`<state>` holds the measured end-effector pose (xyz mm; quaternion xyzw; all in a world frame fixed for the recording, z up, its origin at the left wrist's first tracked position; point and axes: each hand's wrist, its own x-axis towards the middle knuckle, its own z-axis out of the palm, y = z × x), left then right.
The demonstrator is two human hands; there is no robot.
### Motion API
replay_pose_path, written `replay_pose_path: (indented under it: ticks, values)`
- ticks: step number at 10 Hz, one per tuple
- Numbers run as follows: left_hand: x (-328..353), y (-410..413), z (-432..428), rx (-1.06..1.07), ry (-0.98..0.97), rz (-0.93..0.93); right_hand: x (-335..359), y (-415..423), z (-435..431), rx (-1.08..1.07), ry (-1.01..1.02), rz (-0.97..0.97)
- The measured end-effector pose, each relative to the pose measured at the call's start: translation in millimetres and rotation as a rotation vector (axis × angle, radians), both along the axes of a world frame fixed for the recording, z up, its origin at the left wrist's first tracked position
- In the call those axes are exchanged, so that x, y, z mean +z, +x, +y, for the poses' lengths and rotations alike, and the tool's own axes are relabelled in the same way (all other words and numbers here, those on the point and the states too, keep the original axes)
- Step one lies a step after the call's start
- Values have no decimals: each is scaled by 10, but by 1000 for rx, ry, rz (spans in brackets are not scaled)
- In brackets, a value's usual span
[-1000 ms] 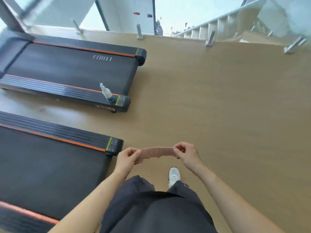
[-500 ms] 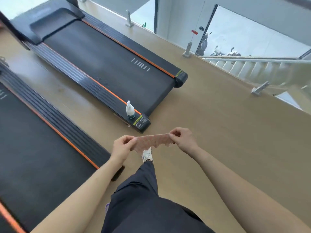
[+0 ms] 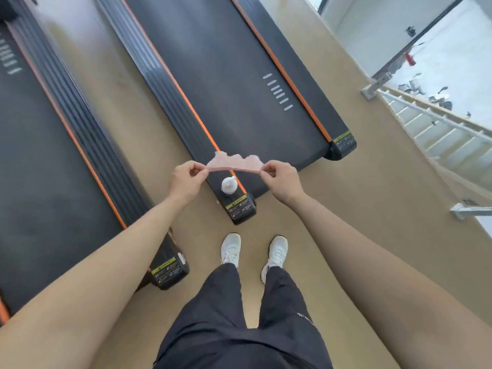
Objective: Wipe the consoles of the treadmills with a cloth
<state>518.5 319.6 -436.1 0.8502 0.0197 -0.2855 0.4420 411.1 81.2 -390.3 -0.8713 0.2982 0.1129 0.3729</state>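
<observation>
Head | cloth (image 3: pixel 234 163) long axis left-right | left hand (image 3: pixel 186 179), right hand (image 3: pixel 282 179) pinch ends

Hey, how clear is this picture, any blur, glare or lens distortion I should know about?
Head view: the wide lens stretches the forearms toward the bottom corners. Head view: motion blur smears the treadmill rails near the top, and the window at upper right is washed out. Head view: the left hand, right hand, cloth and bottle look fairly sharp.
</observation>
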Motion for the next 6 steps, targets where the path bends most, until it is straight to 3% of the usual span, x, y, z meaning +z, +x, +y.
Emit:
replay_pose_path:
  ticks: [1,2,3,4,5,6]
  values:
    - [-300,13,-87,-1,104,-22,-406,158,2,89,-20,69]
    - [-769,-194,-58,-97,231,54,-926,37,33,279,-36,258]
    - [-1126,-585,90,-388,431,287,-1231,-230,101,565,88,641]
    - [-1122,-999,178,-445,423,556,-1226,-412,127,675,101,786]
    - [-891,-1340,163,-379,326,581,-1042,-540,109,646,139,738]
    - [-489,-1438,8,-201,234,479,-789,-598,-1,648,164,663]
